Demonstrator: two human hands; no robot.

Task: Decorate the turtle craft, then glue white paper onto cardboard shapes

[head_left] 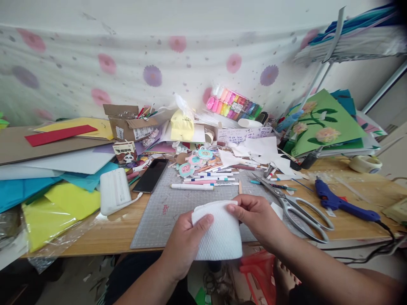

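A folded white paper towel [219, 235] with a dimpled texture is held up over the front edge of the table. My left hand [187, 237] grips its left side, the thumb lying across the front face. At its upper right corner, my right hand [254, 214] pinches the edge between thumb and fingers. Behind the towel lies a grey cutting mat [159, 220], partly covered by it and by my hands. Large silver scissors [295, 207] rest just right of my right hand.
Several markers [192, 186] lie across the mat's back. To the right is a blue glue gun [343, 203] with its cord. On the left are a black phone [151, 176], a white power bank [114, 190] and coloured sheets [63, 212]. A cardboard box [130, 125] stands behind.
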